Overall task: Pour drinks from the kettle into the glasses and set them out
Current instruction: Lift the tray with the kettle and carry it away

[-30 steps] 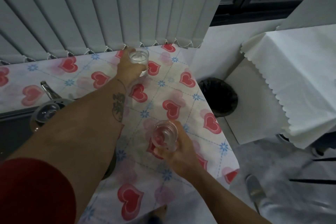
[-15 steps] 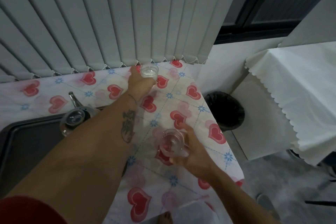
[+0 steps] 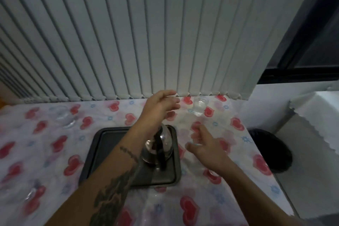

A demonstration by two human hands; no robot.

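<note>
A person's two bare hands hovered over a counter (image 3: 55, 152) covered in a heart-patterned cloth. The left hand (image 3: 159, 108), fingers spread and holding nothing, hung above the far end of a dark tray (image 3: 102, 152). The right hand (image 3: 203, 147), blurred, was also spread and held nothing, just right of the tray. A glass kettle (image 3: 159, 148) with a dark handle stood upright on the tray, partly hidden by the left forearm. One filled glass (image 3: 199, 105) stood on the cloth near the blinds (image 3: 128, 33), right of the left hand and apart from it. Another glass vessel (image 3: 63, 117) sat well to the left. A black bin (image 3: 271, 152) stood beside the counter.
</note>
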